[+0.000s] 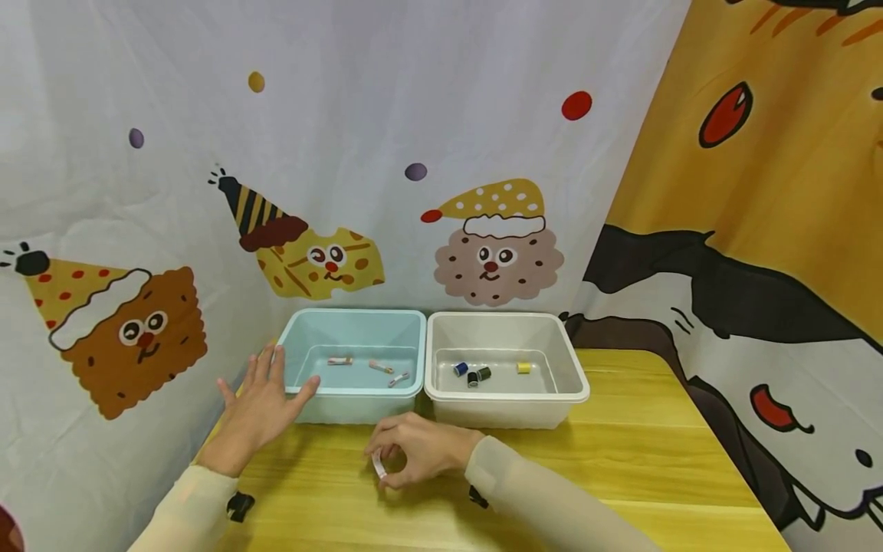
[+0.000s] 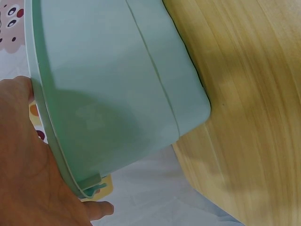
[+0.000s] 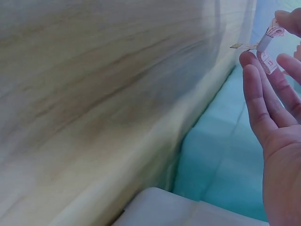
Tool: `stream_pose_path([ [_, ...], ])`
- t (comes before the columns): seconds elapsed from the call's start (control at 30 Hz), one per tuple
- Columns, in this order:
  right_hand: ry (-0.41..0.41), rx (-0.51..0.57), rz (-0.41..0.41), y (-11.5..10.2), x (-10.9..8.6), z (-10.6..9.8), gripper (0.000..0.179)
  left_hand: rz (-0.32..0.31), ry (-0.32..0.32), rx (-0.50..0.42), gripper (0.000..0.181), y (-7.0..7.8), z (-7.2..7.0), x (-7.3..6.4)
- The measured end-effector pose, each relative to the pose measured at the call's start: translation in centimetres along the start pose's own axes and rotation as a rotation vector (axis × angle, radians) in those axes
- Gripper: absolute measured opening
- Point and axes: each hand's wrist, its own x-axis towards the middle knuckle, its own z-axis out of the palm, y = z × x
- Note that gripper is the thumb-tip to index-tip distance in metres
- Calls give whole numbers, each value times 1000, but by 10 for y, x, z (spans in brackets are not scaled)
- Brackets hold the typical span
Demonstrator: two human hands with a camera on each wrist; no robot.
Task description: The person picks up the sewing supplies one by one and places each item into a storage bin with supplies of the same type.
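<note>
My right hand (image 1: pixel 429 445) pinches a folded tape measure (image 1: pixel 379 464) between thumb and fingers, low over the table in front of the bins. In the right wrist view the tape measure (image 3: pixel 267 62) shows printed numbers and a pale band round its middle, with one end sticking out. My left hand (image 1: pixel 260 410) has its fingers spread at the left end of the light blue bin (image 1: pixel 355 392), right at its rim. Inside that bin lie three folded tape measures (image 1: pixel 381 366), apart from one another.
A white bin (image 1: pixel 507 398) stands beside the blue one on the right. It contains several thread spools, among them a blue spool (image 1: pixel 461 369) and a yellow spool (image 1: pixel 524 368). The wooden table (image 1: pixel 635 460) ends at a printed curtain (image 1: pixel 386 92) behind the bins.
</note>
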Motion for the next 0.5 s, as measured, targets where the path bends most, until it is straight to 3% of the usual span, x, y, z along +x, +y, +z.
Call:
stream_pose_path([
  [0.23, 48, 37, -30, -8, 1, -10, 51, 0, -1, 1, 123, 0, 1, 0],
  [0.5, 90, -32, -79, -18, 3, -24, 53, 6, 8, 1, 122, 0, 1, 0],
])
